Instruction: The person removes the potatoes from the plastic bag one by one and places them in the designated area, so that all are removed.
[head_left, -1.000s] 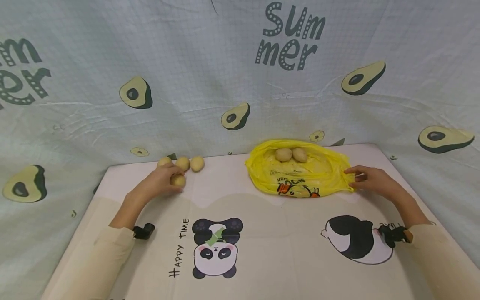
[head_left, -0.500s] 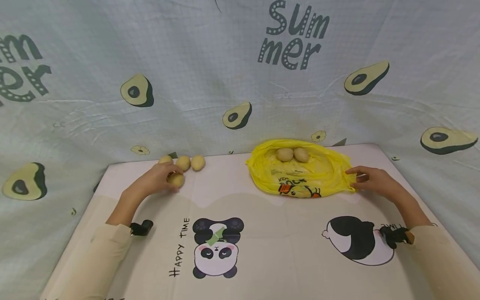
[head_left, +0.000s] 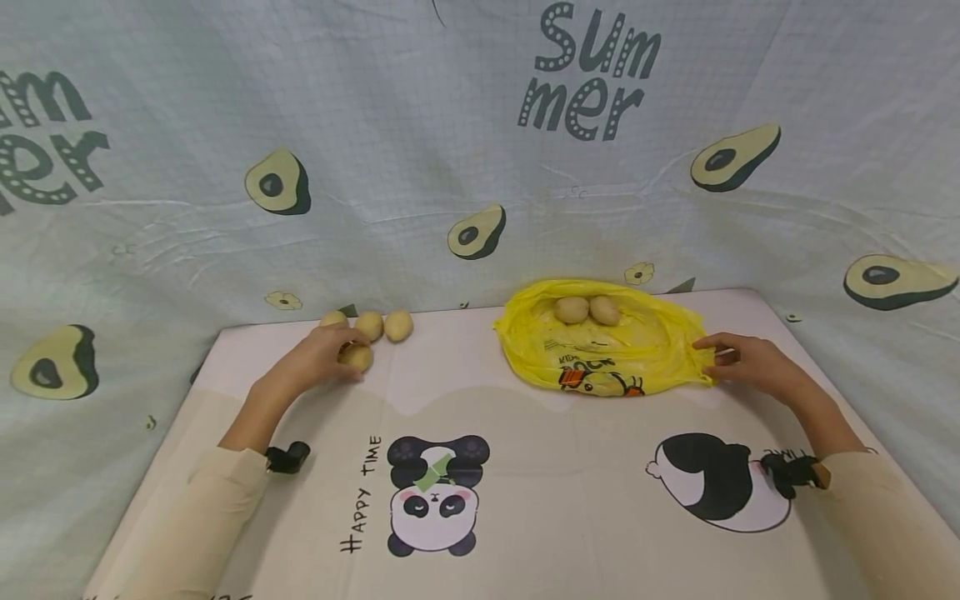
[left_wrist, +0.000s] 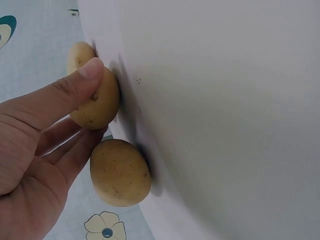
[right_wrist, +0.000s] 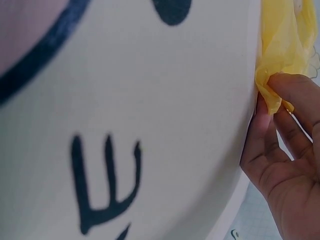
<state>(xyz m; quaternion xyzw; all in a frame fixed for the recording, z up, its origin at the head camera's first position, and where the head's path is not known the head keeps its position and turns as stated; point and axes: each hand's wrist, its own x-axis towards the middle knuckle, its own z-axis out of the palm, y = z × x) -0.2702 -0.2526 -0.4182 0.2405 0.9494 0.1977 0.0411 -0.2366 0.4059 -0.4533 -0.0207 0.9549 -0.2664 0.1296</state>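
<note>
My left hand [head_left: 315,358] grips a potato [head_left: 358,358] at the left back of the table. In the left wrist view, the thumb lies over that potato [left_wrist: 105,102], and the other fingers are partly hidden behind it. Another potato [left_wrist: 120,172] sits just beside the fingers. Three potatoes stand in a row behind the hand, the rightmost potato [head_left: 398,326] fully visible. My right hand [head_left: 750,362] pinches the right edge of a yellow plastic bag [head_left: 600,342]; thumb and fingertips hold its gathered corner in the right wrist view. Inside the open bag lie two potatoes [head_left: 572,310].
The table [head_left: 555,483] has a pale cloth printed with pandas and lettering. A light curtain [head_left: 375,167] with avocado prints hangs close behind the table's back edge and along the sides. Black camera straps [head_left: 288,457] are on both wrists.
My left hand and its potato shift a little left, then slightly back right, staying near the row. The right hand keeps its hold on the bag's edge.
</note>
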